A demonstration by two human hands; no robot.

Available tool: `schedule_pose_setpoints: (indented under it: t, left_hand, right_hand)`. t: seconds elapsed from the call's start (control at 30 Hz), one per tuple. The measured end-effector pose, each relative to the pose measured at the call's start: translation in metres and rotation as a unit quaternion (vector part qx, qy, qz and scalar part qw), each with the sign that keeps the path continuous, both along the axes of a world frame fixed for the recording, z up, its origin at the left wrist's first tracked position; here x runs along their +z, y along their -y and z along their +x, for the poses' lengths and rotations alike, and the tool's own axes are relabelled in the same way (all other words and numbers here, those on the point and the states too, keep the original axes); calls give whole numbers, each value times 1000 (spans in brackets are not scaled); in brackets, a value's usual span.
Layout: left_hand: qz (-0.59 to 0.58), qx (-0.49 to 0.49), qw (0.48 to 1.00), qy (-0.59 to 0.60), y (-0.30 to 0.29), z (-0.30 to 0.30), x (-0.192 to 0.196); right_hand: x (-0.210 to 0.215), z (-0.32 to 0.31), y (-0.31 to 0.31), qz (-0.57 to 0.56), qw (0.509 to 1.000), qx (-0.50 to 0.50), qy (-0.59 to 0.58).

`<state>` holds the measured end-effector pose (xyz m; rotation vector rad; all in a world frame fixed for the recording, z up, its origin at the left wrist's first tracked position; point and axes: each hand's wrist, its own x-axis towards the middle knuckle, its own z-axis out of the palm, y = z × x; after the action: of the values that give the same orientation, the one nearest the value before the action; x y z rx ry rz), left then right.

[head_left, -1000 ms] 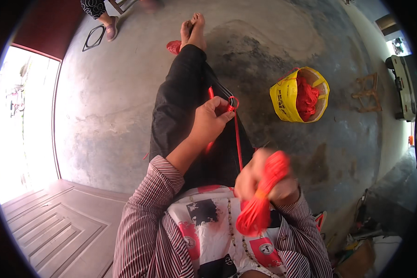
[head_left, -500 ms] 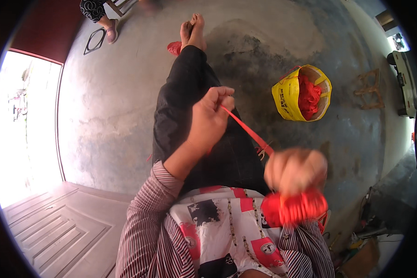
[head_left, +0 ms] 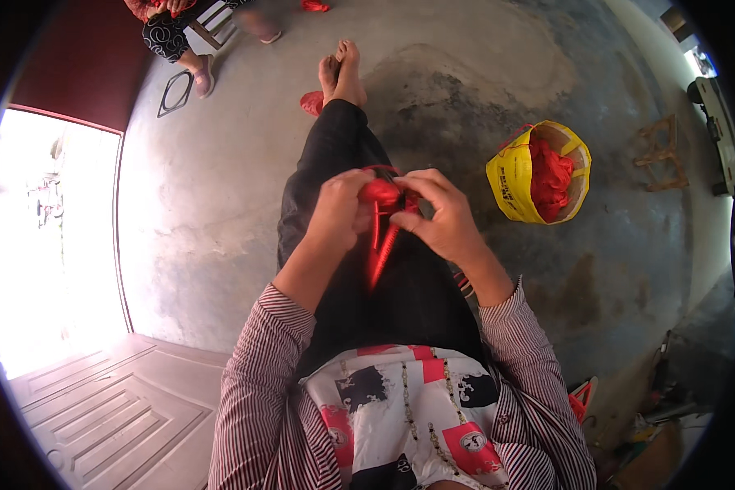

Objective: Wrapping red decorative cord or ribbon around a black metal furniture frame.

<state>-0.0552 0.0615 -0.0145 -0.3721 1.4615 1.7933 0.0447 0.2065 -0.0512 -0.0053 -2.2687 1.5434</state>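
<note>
My two hands meet above my dark-trousered thighs, working on a bunch of shiny red ribbon-like material (head_left: 379, 193). My left hand (head_left: 339, 211) is closed around the bunch's left side, its fingertips partly hidden behind it. From the right, my right hand (head_left: 443, 214) pinches the bunch with thumb and fingers curled in at its edge. A narrow ribbed red strip (head_left: 384, 255) hangs below the hands, blurred toward its lower end. A thin red loop arches over the top of the bunch.
A yellow bag (head_left: 510, 181) with red material (head_left: 551, 180) inside stands on the concrete floor to the right. Beyond it is a small wooden stool (head_left: 660, 155). A red bundle (head_left: 312, 103) lies by my bare feet. Another person (head_left: 171, 37) sits far left; a doorway is left.
The taut red strip between my hands has slackened. My right hand has moved up and left to meet my left hand, bringing the red pleated bunch from near my waist.
</note>
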Motion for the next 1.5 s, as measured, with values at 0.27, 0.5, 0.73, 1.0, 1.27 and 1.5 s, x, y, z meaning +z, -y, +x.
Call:
schedule_pose_setpoints:
  t: [0.27,0.5,0.73,1.0,1.27,1.5]
  left_hand:
    - [29,-102,994,-38,2,8,-33]
    - [-8,-98,992,83,-4,8,-28]
    - [88,-77,985,130,11,20,-28]
    - [-71,-238,734,-632,9,93,15]
    - [-93,-124,734,-661,28,26,12]
    - [-327,-323,633,-623,15,8,-34]
  right_hand:
    - [14,13,-80,-564,819,-54,-94]
    - [31,131,-78,-499,856,-78,110]
    - [-41,172,-83,-587,751,-288,90]
    - [-20,100,-4,-516,836,17,185]
    - [-1,44,-33,-509,838,126,152]
    - [-21,0,-15,12,984,33,176]
